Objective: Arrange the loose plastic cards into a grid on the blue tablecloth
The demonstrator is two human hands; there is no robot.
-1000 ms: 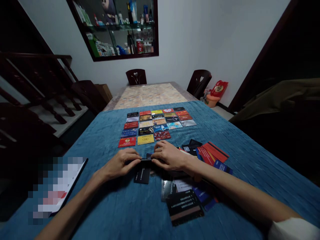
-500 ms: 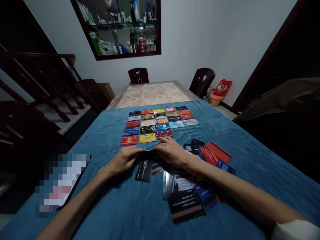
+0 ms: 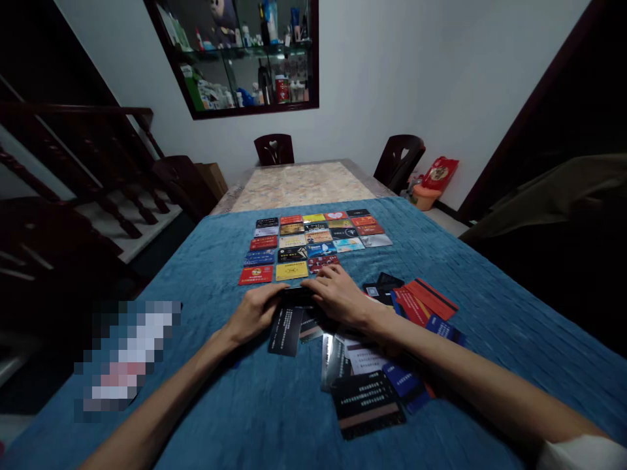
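Head view. The left hand (image 3: pixel 255 310) and right hand (image 3: pixel 340 295) meet above a blue cloth (image 3: pixel 235 418) spread over the near part of a bench (image 3: pixel 304 181). The fingers of both hands are closed on a dark card (image 3: pixel 296 297), one hand at each end; the card is tilted, and its printing cannot be made out. It lies just on the near side of a grid of cards set in five columns, the three left columns of five cards and the two right columns of four. The nearest row comprises, from left to right, a red card (image 3: pixel 255 275), a yellow card (image 3: pixel 291 271) and a maroon card (image 3: pixel 323 263), the last close to the right fingers. Below the left hand lies a black card (image 3: pixel 285 333). Under and around the right forearm is a loose, overlapping pile, including a white card (image 3: pixel 366 359), a blue card (image 3: pixel 405 384) and a black striped card (image 3: pixel 368 405). At far left lies a pixelated object (image 3: pixel 132 356).
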